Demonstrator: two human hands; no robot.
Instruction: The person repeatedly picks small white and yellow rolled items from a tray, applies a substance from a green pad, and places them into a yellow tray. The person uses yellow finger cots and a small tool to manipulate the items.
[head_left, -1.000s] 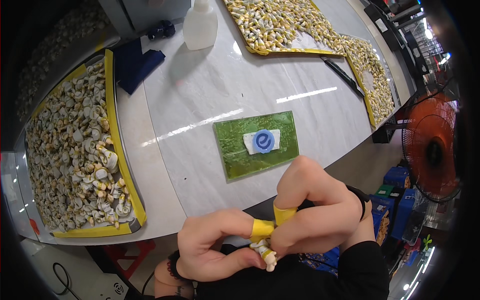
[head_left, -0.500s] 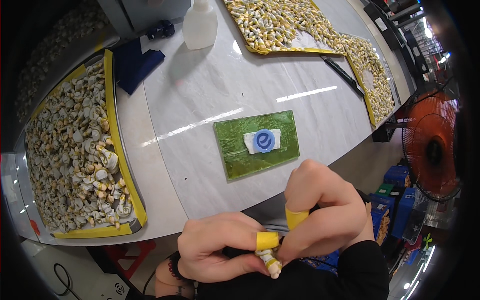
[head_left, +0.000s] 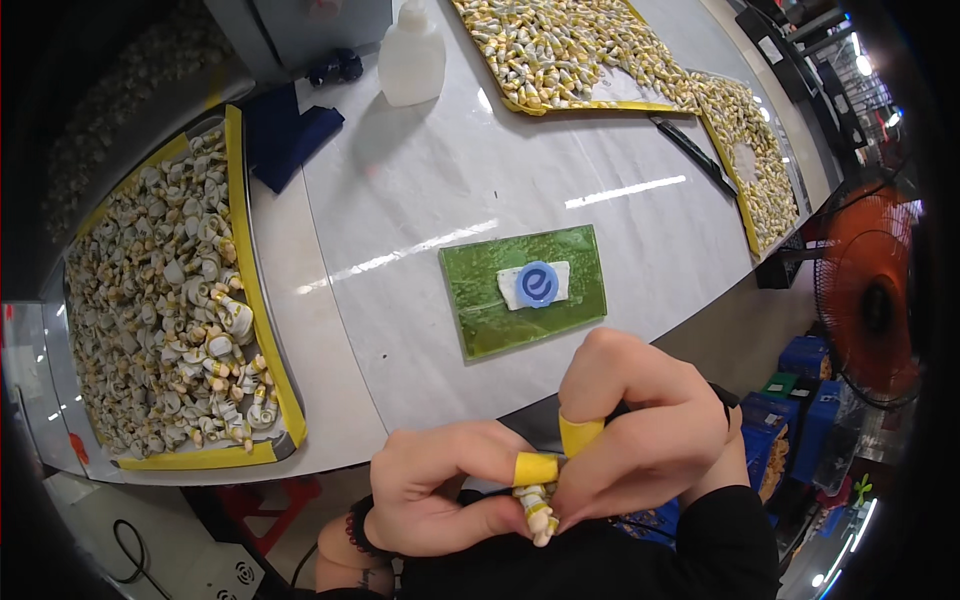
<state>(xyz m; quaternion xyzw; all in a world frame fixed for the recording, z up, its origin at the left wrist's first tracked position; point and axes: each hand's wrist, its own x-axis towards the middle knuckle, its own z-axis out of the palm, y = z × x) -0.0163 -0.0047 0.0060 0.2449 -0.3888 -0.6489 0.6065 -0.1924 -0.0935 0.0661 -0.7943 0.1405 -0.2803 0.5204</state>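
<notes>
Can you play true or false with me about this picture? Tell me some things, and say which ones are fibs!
1. The left hand holds a small figurine. True.
2. The blue disc lies straight on the table. False: it sits on a white pad on a green board.
3. The right hand has a red finger cover. False: that finger cover is yellow.
4. The translucent bottle stands upright. True.
5. The tray on the left holds just one piece. False: it holds a big heap.
6. The fan is orange. True.
</notes>
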